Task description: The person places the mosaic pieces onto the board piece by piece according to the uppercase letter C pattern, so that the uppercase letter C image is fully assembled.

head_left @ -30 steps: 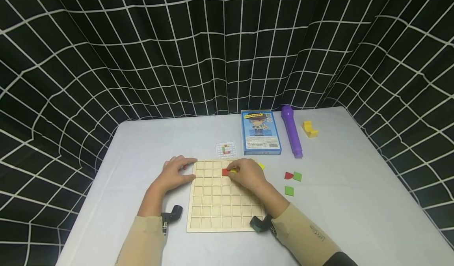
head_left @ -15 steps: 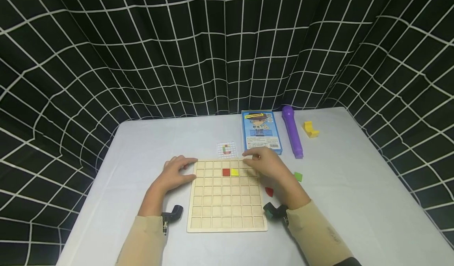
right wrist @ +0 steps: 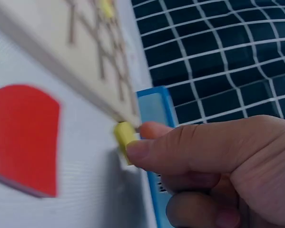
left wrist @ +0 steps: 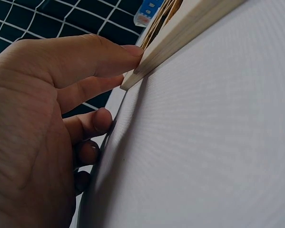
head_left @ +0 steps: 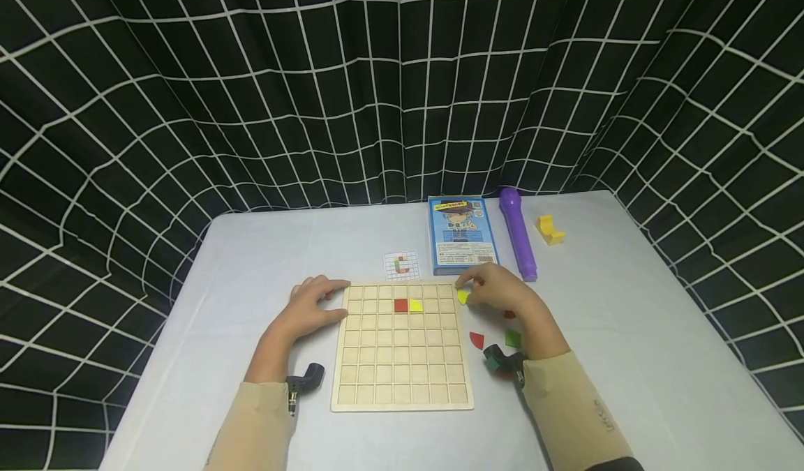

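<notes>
Pinching a yellow piece (head_left: 463, 296) between thumb and forefinger, the right hand (head_left: 500, 292) holds it just beside the far right corner of a wooden grid board (head_left: 400, 354); whether piece and board touch, I cannot tell. Two pieces sit side by side in neighbouring cells of the board's second row from the far edge: a red square (head_left: 400, 305) and, to its right, a yellow quarter-round (head_left: 416, 305). At the opposite edge, the left hand (head_left: 308, 309) grasps nothing, its thumb and index fingertips resting against the board near the far left corner.

Right of the board lie a red quarter-round (head_left: 477, 340) and a green square (head_left: 513, 338); another red piece (head_left: 509, 314) is partly hidden by the right wrist. Beyond the far edge lies a small pattern card (head_left: 401, 266), then a blue printed box (head_left: 463, 237), a purple microphone-shaped stick (head_left: 518, 234) and a yellow curved block (head_left: 550, 230). White cloth (head_left: 270, 248) covers the table, with a black, white-gridded curtain (head_left: 339, 94) behind.
</notes>
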`<state>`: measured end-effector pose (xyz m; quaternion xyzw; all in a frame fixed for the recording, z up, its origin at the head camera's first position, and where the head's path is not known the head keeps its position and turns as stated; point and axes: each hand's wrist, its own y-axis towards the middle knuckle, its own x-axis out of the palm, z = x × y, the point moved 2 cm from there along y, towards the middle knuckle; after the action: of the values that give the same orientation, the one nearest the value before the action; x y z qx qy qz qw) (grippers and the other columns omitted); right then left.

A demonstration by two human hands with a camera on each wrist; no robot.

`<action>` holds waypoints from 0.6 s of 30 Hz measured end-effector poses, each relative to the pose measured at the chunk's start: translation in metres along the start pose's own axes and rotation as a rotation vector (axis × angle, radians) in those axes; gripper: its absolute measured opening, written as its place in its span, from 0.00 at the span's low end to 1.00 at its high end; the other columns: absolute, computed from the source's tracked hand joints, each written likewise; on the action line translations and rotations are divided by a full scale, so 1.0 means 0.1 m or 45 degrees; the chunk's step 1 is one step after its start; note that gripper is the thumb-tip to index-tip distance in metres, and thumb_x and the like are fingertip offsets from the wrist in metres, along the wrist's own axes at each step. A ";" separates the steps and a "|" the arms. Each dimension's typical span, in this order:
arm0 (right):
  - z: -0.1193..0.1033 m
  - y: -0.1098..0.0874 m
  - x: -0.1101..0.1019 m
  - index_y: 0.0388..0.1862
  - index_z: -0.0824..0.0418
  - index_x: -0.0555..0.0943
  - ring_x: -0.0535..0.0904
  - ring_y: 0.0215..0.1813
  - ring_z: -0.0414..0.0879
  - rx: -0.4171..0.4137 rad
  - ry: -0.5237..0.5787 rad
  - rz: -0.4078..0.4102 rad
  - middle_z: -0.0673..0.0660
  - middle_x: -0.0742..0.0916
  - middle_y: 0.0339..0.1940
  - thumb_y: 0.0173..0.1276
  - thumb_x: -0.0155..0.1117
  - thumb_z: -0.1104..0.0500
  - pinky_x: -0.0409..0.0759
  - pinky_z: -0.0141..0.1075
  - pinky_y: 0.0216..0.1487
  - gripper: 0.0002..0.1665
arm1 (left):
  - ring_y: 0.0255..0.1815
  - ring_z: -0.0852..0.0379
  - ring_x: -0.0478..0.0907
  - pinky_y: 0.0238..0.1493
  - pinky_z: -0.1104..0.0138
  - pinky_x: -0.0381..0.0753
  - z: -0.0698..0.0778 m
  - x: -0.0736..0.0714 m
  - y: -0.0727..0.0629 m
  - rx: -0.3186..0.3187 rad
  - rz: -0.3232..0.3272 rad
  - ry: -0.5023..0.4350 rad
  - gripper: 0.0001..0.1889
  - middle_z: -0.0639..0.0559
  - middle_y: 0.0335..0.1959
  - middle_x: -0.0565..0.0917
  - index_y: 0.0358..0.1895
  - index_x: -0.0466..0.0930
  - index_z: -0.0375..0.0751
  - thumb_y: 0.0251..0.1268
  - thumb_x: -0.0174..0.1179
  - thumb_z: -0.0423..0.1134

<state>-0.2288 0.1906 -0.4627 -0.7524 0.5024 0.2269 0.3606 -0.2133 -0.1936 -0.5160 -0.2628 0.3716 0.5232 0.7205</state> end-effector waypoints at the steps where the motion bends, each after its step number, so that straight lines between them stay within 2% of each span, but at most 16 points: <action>1: 0.02 0.01 0.01 0.52 0.55 0.88 0.68 0.28 0.47 0.002 -0.001 -0.008 0.55 0.73 0.26 0.59 0.70 0.67 0.67 0.38 0.27 0.21 | 0.44 0.56 0.66 0.53 0.56 0.58 0.00 0.00 0.00 -0.001 0.000 0.002 0.31 0.59 0.37 0.73 0.67 0.80 0.55 0.58 0.73 0.50; 7: 0.05 0.04 0.06 0.48 0.56 0.86 0.69 0.27 0.47 0.002 -0.046 0.015 0.54 0.74 0.25 0.58 0.68 0.68 0.68 0.38 0.26 0.18 | 0.43 0.56 0.66 0.52 0.56 0.58 0.02 -0.01 0.00 -0.006 0.003 0.003 0.31 0.59 0.36 0.73 0.67 0.80 0.55 0.57 0.73 0.49; 14: 0.04 0.05 0.05 0.54 0.57 0.86 0.71 0.29 0.49 -0.004 -0.068 0.027 0.56 0.76 0.29 0.59 0.70 0.66 0.70 0.40 0.28 0.21 | 0.43 0.56 0.66 0.52 0.56 0.59 0.01 0.00 0.00 -0.010 0.004 0.008 0.30 0.59 0.36 0.72 0.66 0.80 0.55 0.58 0.73 0.50; 18: 0.06 0.05 0.05 0.52 0.57 0.86 0.74 0.32 0.49 -0.011 -0.111 0.037 0.56 0.78 0.31 0.60 0.73 0.63 0.73 0.40 0.30 0.19 | 0.43 0.56 0.66 0.53 0.56 0.59 0.01 0.00 0.00 -0.013 0.002 0.008 0.30 0.59 0.36 0.72 0.66 0.80 0.55 0.58 0.72 0.50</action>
<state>-0.2317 0.1909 -0.4713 -0.7360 0.4961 0.2668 0.3756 -0.2131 -0.1929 -0.5151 -0.2678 0.3715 0.5247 0.7176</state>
